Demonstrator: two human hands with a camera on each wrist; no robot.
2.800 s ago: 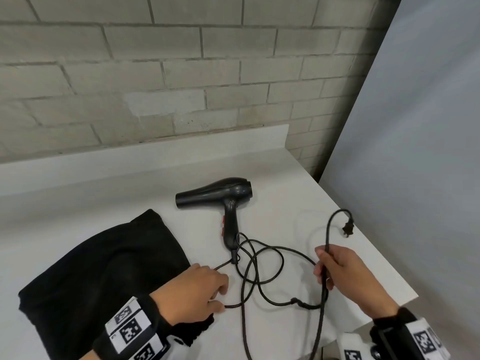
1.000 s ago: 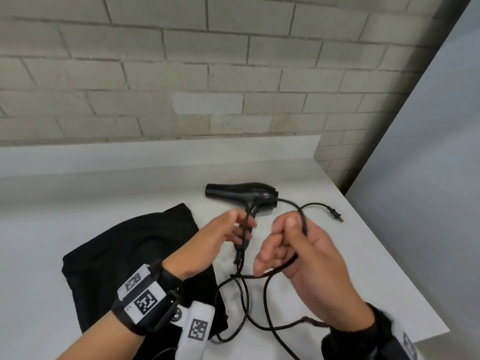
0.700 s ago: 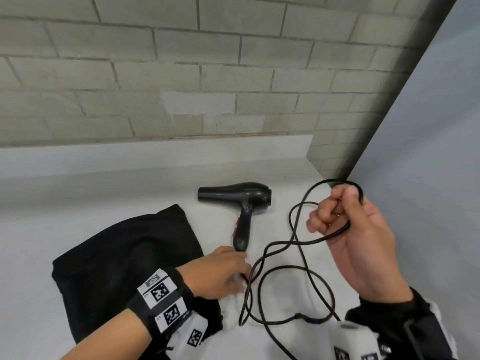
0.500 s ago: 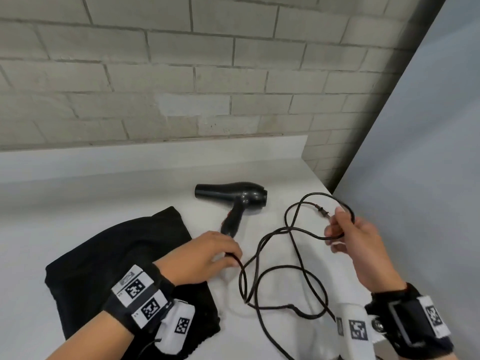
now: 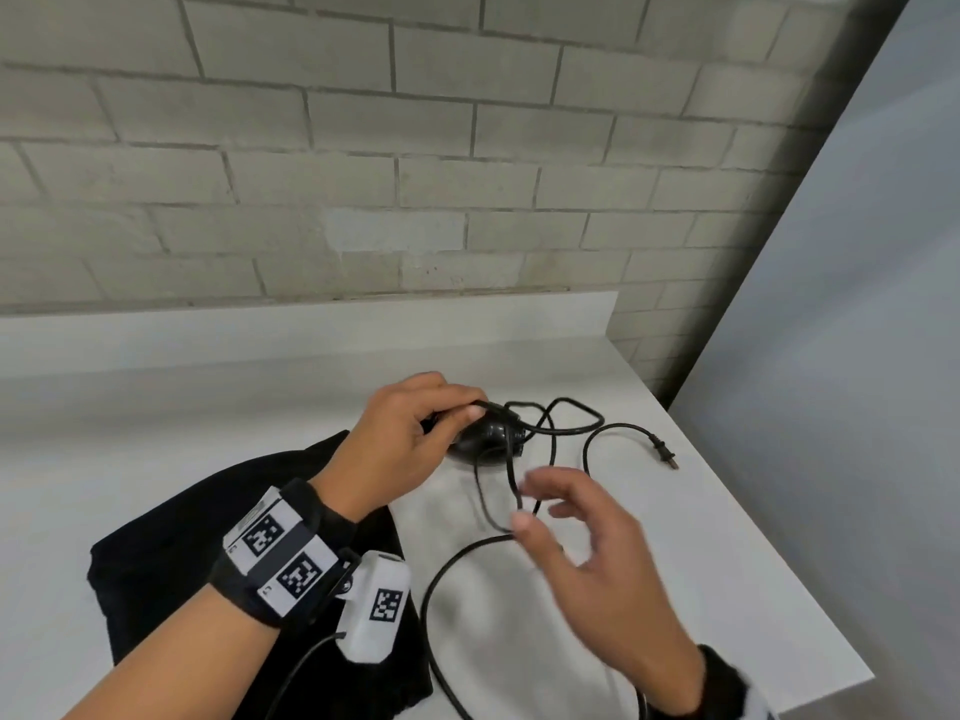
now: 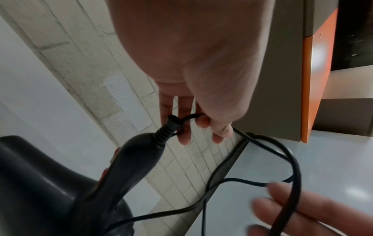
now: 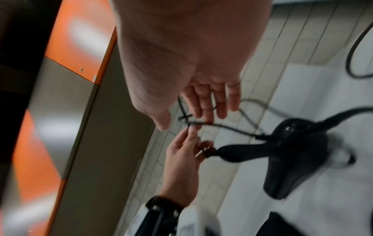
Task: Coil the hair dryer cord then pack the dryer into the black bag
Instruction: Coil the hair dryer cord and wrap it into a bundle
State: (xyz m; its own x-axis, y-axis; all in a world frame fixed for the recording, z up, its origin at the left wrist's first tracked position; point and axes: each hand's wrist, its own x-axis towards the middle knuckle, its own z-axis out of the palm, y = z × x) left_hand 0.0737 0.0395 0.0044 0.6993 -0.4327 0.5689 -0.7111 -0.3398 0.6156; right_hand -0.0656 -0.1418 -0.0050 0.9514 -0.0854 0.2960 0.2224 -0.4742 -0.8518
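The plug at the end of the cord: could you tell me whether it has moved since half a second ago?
Yes. The plug now lies on the counter near its right edge, released by the right hand.

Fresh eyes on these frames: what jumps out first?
The two hands meeting mid-counter over a tangle of black cord: the left hand pinches the cord where it leaves the hair dryer, and the right hand has spread fingers with a loop draped across them. Next, the black bag lying flat at the left, and the plug lying loose near the counter's right edge.
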